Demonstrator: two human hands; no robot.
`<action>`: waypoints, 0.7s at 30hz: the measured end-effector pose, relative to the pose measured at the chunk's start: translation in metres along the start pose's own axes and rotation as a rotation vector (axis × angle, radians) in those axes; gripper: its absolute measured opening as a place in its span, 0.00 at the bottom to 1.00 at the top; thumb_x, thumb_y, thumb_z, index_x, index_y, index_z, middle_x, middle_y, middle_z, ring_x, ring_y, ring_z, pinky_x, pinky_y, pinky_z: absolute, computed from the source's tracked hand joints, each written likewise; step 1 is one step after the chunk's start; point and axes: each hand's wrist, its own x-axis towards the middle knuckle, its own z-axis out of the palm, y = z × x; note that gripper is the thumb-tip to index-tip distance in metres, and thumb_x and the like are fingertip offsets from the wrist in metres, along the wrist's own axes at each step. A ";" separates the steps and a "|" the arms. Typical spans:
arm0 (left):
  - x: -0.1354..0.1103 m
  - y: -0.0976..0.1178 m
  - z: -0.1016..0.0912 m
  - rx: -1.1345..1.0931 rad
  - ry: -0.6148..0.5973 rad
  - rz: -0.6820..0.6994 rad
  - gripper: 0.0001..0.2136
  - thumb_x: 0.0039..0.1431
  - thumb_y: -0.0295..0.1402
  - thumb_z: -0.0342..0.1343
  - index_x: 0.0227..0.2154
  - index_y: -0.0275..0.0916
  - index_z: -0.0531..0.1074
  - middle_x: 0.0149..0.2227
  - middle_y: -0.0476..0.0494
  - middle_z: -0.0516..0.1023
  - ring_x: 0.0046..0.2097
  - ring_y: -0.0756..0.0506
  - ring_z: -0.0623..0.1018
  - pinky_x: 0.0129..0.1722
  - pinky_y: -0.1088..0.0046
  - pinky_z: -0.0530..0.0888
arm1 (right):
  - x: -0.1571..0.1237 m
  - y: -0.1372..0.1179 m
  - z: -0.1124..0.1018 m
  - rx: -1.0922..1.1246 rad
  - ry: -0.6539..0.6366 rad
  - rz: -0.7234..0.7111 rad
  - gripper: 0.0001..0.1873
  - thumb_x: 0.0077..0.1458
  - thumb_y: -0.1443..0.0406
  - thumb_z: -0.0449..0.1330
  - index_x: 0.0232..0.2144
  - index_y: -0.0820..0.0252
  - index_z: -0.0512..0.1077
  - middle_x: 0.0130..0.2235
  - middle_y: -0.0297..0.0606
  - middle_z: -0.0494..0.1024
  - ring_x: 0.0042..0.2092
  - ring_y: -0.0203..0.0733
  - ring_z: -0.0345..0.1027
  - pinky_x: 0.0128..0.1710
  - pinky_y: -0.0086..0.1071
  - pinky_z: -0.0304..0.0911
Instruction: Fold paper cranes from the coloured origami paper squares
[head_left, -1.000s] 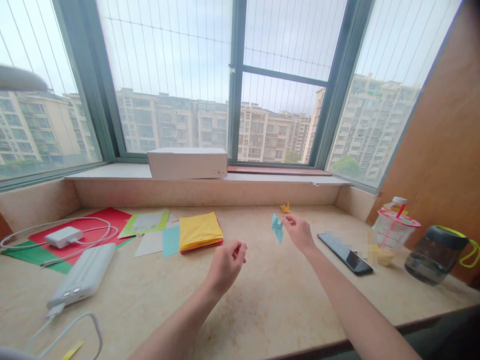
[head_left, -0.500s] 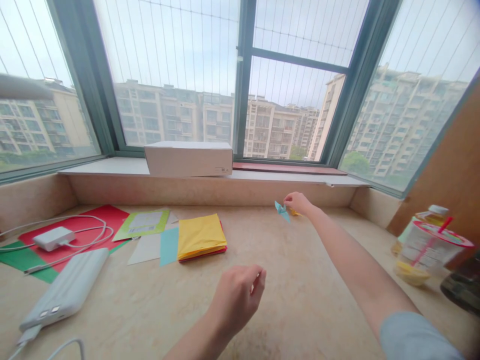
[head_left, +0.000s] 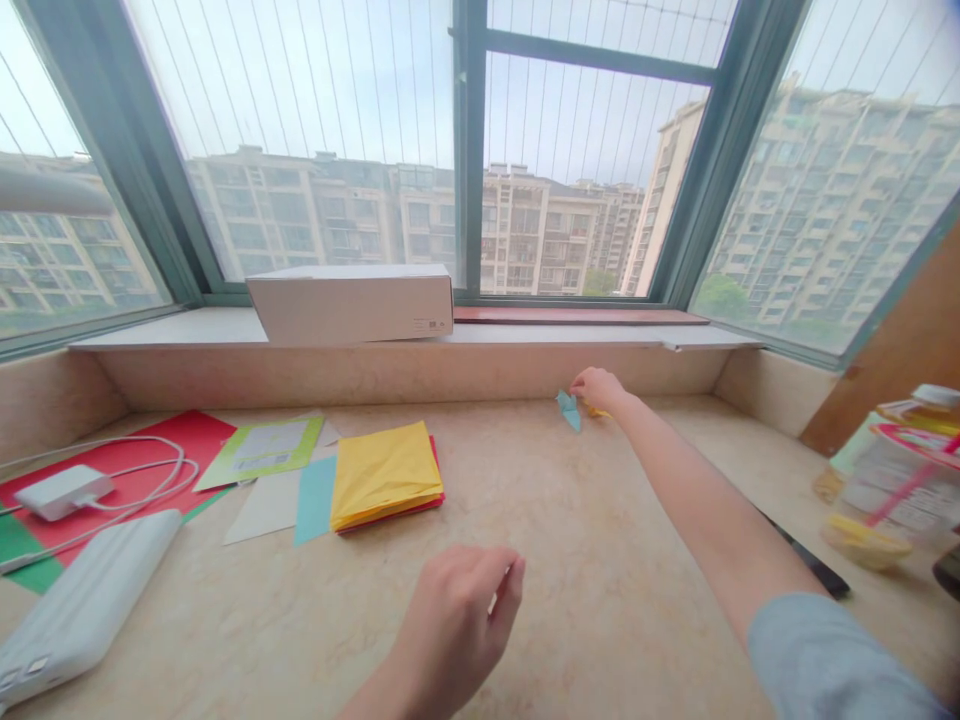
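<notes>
At the far side of the counter, my right hand (head_left: 598, 390) is stretched out with thumb and fingertips pinched at a small light blue folded-paper bird (head_left: 568, 409). A bit of yellow (head_left: 597, 411), its shape mostly covered, shows just beneath that hand. Nearer to me, my left hand (head_left: 469, 615) hovers over the bare stone, fingers curled and thumb against the forefinger, with nothing visible in it. To its upper left lies a stack of yellow and red paper (head_left: 386, 475).
Left of the stack are a light blue sheet (head_left: 315, 498), a green-edged packet (head_left: 262, 448) and red paper (head_left: 176, 440). A white charger (head_left: 64, 492) with cable and a power bank (head_left: 97, 590) lie further left. Drink containers (head_left: 892, 490) and a dark flat object (head_left: 814, 560) are right.
The view has shifted slightly to the right. The blue paper bird sits lower and more beneath my right fingertips, turned a little. My left hand stays curled in nearly the same place.
</notes>
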 end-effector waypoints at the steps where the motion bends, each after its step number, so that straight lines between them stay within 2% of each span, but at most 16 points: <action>1: 0.000 0.000 0.000 -0.002 -0.006 0.001 0.13 0.65 0.30 0.47 0.24 0.40 0.66 0.19 0.49 0.72 0.23 0.49 0.72 0.26 0.72 0.62 | 0.001 0.002 0.001 -0.008 -0.004 0.005 0.10 0.55 0.63 0.61 0.37 0.55 0.81 0.41 0.44 0.83 0.44 0.47 0.75 0.43 0.32 0.64; 9: 0.000 -0.003 0.000 -0.006 -0.025 -0.005 0.13 0.66 0.30 0.46 0.25 0.40 0.68 0.20 0.50 0.73 0.23 0.49 0.72 0.26 0.72 0.64 | 0.007 0.005 0.010 -0.053 -0.023 0.008 0.12 0.57 0.61 0.60 0.41 0.55 0.81 0.43 0.46 0.82 0.46 0.49 0.74 0.44 0.34 0.63; 21: 0.000 -0.004 0.002 -0.012 0.020 -0.004 0.13 0.66 0.29 0.46 0.25 0.39 0.68 0.20 0.52 0.71 0.23 0.50 0.71 0.26 0.73 0.63 | 0.009 0.007 0.002 -0.123 -0.036 0.008 0.13 0.57 0.60 0.59 0.42 0.56 0.79 0.45 0.46 0.81 0.49 0.48 0.72 0.49 0.35 0.61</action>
